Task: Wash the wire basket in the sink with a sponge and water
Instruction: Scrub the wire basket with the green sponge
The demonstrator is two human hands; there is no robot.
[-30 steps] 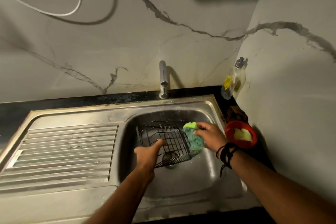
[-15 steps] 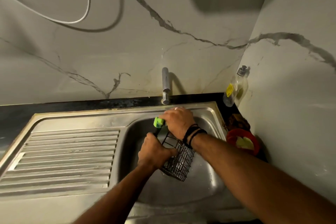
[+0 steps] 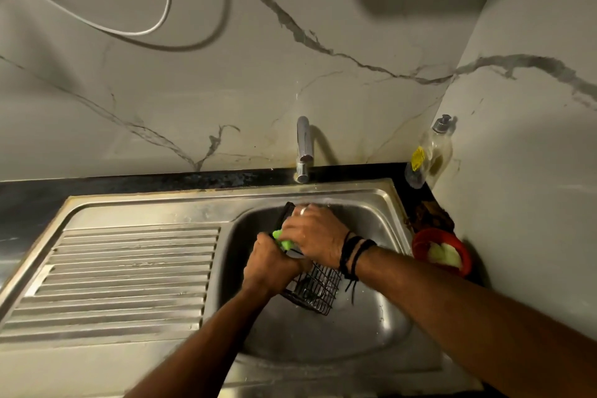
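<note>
Down in the steel sink (image 3: 384,203), below the tap (image 3: 303,149), the wire basket (image 3: 315,289) stands tilted on end over the bowl. Left hand (image 3: 269,268) grips its near side; right hand (image 3: 315,237) clutches the green sponge (image 3: 281,240) against its upper wires.

**Counter and sink surface**

Stainless steel sink (image 3: 371,200) with ribbed drainboard (image 3: 129,275) at left frame, set in black countertop (image 3: 97,184). Chrome faucet (image 3: 303,152) at back edge, center. Right corner on the countertop: clear soap dispenser bottle (image 3: 429,152), dark brown scrubber (image 3: 431,215), red bowl (image 3: 420,244) holding something pale.
</note>
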